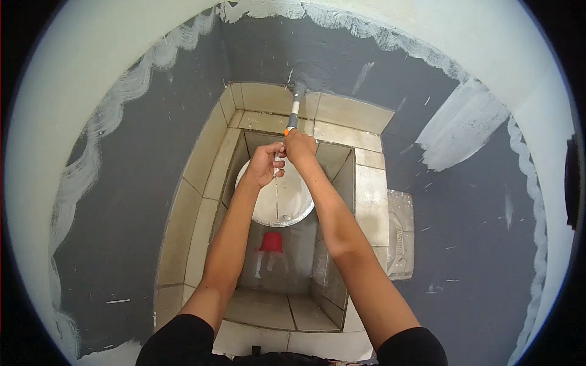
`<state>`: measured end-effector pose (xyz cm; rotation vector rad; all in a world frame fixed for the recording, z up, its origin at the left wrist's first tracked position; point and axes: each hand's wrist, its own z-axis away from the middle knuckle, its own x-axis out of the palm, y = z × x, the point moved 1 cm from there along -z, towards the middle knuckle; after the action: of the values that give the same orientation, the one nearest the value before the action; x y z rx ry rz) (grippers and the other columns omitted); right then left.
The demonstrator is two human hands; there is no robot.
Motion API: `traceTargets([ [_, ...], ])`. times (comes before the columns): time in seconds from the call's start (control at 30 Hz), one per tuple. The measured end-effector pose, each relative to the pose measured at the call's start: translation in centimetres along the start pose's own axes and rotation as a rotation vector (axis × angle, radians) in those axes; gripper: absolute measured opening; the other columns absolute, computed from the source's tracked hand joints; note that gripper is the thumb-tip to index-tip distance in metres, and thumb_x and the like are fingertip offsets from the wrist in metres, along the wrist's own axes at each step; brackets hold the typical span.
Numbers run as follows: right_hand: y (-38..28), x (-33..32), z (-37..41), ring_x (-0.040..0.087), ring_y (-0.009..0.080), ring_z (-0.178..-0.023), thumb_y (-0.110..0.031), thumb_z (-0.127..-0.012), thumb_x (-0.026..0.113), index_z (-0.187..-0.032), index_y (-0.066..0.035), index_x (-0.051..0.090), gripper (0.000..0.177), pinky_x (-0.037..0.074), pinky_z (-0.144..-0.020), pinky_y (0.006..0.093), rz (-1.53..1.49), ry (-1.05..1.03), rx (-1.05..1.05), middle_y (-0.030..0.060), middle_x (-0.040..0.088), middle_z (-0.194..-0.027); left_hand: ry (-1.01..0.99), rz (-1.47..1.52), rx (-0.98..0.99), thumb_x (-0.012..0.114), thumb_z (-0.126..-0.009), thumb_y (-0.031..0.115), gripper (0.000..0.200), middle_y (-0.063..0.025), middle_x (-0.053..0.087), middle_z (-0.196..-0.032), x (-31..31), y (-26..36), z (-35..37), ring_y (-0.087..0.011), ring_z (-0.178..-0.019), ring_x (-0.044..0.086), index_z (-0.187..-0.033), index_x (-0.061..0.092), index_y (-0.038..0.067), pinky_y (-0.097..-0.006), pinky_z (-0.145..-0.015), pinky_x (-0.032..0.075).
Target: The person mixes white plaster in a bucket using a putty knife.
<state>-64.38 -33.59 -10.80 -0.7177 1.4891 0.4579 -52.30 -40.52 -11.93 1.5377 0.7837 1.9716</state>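
Observation:
My left hand (264,165) is closed, its fingers curled round a slim white object whose kind I cannot make out. My right hand (300,146) is closed at the tap, just below the tap's orange part (290,130); its fingertips are mostly hidden and almost meet my left hand. A grey and white pipe (295,110) runs from the wall down to the tap. Below both hands is a round white tub (293,204), above which a thin reddish streak hangs from my left hand. A red scoop (270,242) lies nearer to me, past the tub's front rim.
The tub and scoop are inside a tiled basin with a cream ledge (371,198) round it. To the right a squat toilet (400,235) is set low. Dark grey walls (464,244) with white paint smears stand close on both sides.

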Motion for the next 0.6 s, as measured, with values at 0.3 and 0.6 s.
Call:
traceTargets([
  [0.3, 0.07, 0.37, -0.17, 0.073, 0.0314, -0.088, -0.028, -0.092, 0.059, -0.105, -0.006, 0.066, 0.027, 0.057, -0.074, 0.0419, -0.035, 0.014, 0.019, 0.0140, 0.074, -0.093, -0.020, 0.005, 0.004, 0.049, -0.099, 0.028, 0.018, 0.0072, 0.044, -0.080, -0.22, -0.08, 0.00, -0.0038, -0.052, 0.041, -0.085, 0.052, 0.016, -0.0242, -0.047, 0.035],
  [0.6, 0.15, 0.50, -0.23, 0.073, 0.0303, -0.087, -0.028, -0.093, 0.058, -0.107, -0.004, 0.064, 0.028, 0.057, -0.073, 0.0414, -0.064, 0.009, 0.031, 0.0148, 0.074, -0.092, -0.021, 0.012, -0.008, 0.050, -0.098, 0.029, 0.018, 0.0072, 0.044, -0.079, -0.32, -0.11, -0.10, -0.0039, -0.052, 0.041, -0.085, 0.052, 0.016, -0.0249, -0.046, 0.034],
])
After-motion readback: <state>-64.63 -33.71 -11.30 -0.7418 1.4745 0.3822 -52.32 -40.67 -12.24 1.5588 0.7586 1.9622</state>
